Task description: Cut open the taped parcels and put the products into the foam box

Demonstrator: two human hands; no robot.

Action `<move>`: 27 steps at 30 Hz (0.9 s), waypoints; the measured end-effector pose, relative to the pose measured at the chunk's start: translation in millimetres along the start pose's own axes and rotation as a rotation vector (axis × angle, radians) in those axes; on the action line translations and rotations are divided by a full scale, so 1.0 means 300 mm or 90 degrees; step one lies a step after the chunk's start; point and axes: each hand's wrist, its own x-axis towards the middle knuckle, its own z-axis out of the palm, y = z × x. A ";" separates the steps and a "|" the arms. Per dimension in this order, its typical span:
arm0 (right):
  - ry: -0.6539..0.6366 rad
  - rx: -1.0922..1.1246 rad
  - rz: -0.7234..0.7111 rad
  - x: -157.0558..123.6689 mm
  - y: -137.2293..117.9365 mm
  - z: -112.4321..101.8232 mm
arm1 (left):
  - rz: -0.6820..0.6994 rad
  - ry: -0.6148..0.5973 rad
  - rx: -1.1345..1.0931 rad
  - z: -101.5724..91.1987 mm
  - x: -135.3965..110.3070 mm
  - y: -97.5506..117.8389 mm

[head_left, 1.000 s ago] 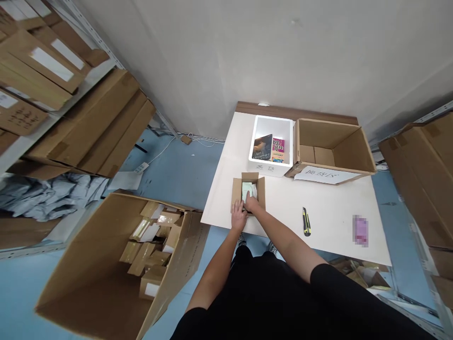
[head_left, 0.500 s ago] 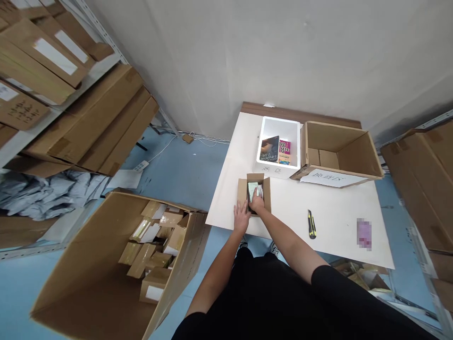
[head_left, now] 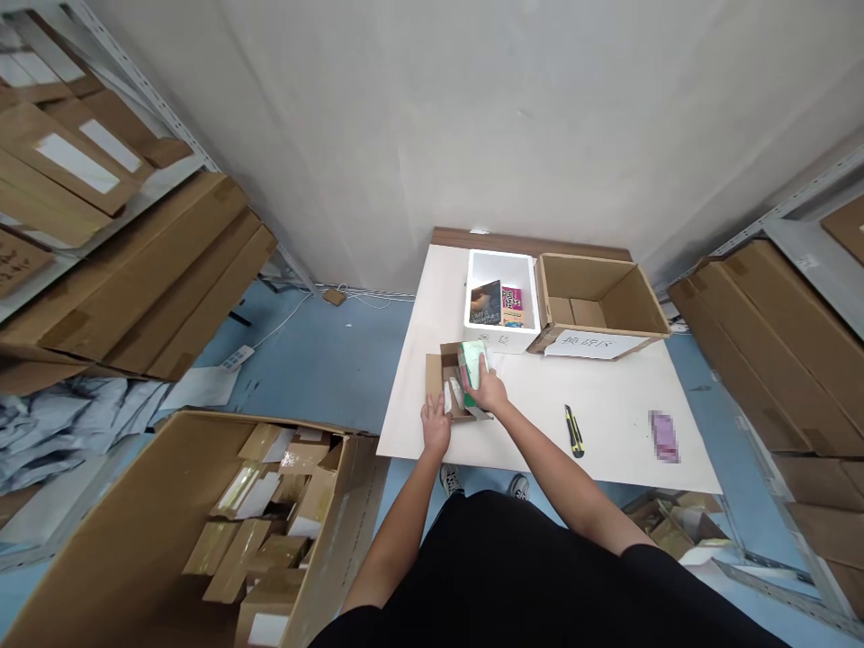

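Note:
A small opened cardboard box (head_left: 433,373) stands at the table's left front, its flaps folded out. My left hand (head_left: 436,426) grips the box's near left edge. In my right hand (head_left: 489,391) is a pale green pack (head_left: 474,358) with darker green on its side, tilted at the box's right side; my thumb lies along its top. Whether its lower end is clear of the box, I cannot tell. Some white wrapping (head_left: 454,392) shows inside the box. To the right lies a black and yellow utility knife (head_left: 574,431).
Behind the small box, a white bin (head_left: 503,339) holds books, beside a large labelled carton (head_left: 611,346). A blurred purple item (head_left: 665,437) lies on the white table (head_left: 621,459). A big carton (head_left: 135,504) of parcels stands at left on the floor; laden shelves flank both sides.
My right hand has lifted the green pack up from inside the small box. My left hand has stayed at the box's near left side. The camera view has shifted.

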 end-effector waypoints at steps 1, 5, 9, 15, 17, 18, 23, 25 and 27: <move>0.002 -0.003 -0.001 -0.009 0.010 -0.024 | 0.010 -0.004 0.016 -0.015 0.000 -0.011; -0.017 -0.021 0.009 -0.030 0.060 -0.088 | 0.023 -0.028 0.104 -0.067 -0.004 -0.041; -0.046 -0.022 0.018 -0.033 0.130 -0.076 | -0.006 -0.038 0.155 -0.104 -0.014 -0.052; -0.031 0.018 0.053 -0.035 0.260 0.045 | 0.002 -0.043 0.160 -0.132 -0.024 -0.065; -0.010 0.027 0.053 -0.040 0.309 0.070 | -0.003 -0.036 0.176 -0.142 -0.027 -0.078; 0.000 0.028 0.051 -0.043 0.336 0.075 | -0.009 -0.031 0.186 -0.148 -0.029 -0.086; 0.001 0.005 0.043 -0.054 0.468 0.047 | -0.023 -0.041 0.221 -0.188 -0.035 -0.119; -0.012 -0.007 0.042 -0.061 0.514 0.025 | -0.016 -0.040 0.232 -0.203 -0.033 -0.117; -0.013 -0.009 0.049 -0.070 0.555 0.000 | -0.008 -0.030 0.242 -0.216 -0.032 -0.107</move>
